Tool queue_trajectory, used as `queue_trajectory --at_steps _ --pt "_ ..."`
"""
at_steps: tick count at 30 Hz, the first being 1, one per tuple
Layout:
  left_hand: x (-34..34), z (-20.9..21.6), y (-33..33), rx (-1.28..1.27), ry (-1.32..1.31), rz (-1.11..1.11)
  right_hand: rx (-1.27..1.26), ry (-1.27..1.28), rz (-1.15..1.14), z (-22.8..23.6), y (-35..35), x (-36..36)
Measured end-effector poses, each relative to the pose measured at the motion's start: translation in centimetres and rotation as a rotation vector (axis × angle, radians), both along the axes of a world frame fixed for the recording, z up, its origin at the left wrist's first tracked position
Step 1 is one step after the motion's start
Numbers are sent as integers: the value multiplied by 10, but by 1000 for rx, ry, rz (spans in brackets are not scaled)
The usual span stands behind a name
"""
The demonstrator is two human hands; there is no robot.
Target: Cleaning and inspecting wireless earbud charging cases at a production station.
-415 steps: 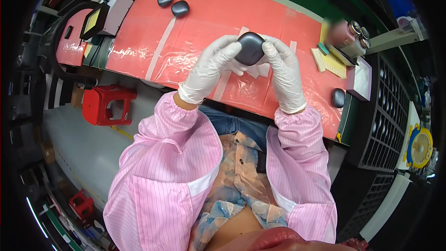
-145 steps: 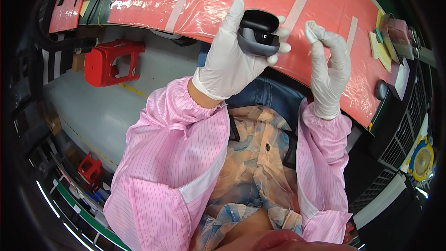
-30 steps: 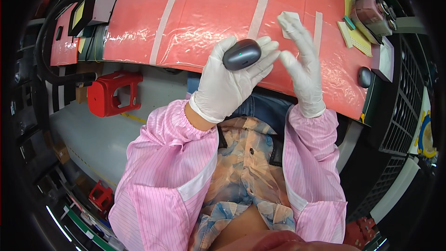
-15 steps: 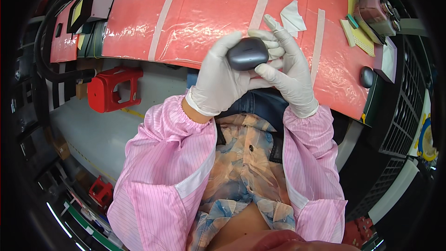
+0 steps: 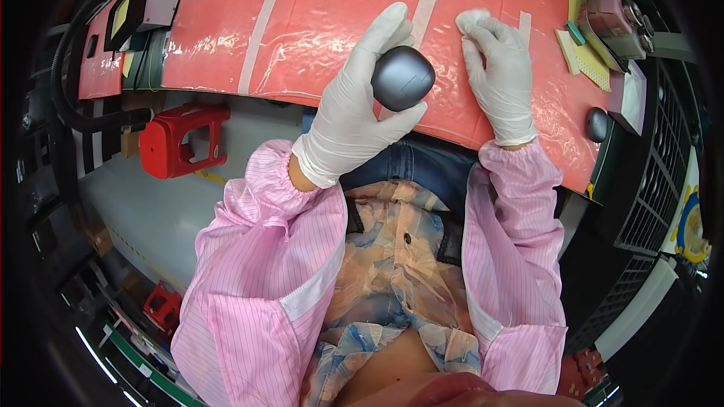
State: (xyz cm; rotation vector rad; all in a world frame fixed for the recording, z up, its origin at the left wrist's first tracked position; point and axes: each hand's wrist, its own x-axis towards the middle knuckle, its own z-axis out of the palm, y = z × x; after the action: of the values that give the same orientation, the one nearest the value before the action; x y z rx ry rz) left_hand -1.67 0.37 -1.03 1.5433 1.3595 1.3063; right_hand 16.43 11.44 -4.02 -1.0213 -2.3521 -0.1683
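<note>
The gloved left hand (image 5: 353, 109) is raised above the near edge of the red mat (image 5: 317, 22), thumb and fingers pinching a rounded dark grey case (image 5: 402, 78). The gloved right hand (image 5: 499, 75) lies palm-down on the mat, its fingertips pressed onto a small white cloth (image 5: 469, 18).

A long workbench covered with a glossy salmon-red plastic mat (image 5: 324, 22) runs across the top of the view, crossed by pale strips of tape (image 5: 260, 30). Below its near edge lies a smooth grey floor (image 5: 151, 211), marked by a thin yellow line. A red plastic stool (image 5: 183, 149) stands on that floor just under the bench edge, and a smaller red crate (image 5: 162, 307) sits farther off to the lower left. A black corrugated hose (image 5: 64, 98) curves past the bench's left end. Black wire-grid shelving (image 5: 652, 181) rises at the right.
</note>
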Motion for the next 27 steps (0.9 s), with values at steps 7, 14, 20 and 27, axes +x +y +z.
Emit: queue_trajectory --at_steps 7,14,20,27 --pt "-11 -2 4 -22 -6 15 -386 257 451 44 -50 -24" --pt "-12 7 9 -18 -63 -72 -312 275 201 32 -12 -20" --pt "-33 8 32 -266 -315 -381 -398 243 561 44 -27 -33" --pt "-95 45 152 -50 431 -294 -693 802 184 30 10 -27"
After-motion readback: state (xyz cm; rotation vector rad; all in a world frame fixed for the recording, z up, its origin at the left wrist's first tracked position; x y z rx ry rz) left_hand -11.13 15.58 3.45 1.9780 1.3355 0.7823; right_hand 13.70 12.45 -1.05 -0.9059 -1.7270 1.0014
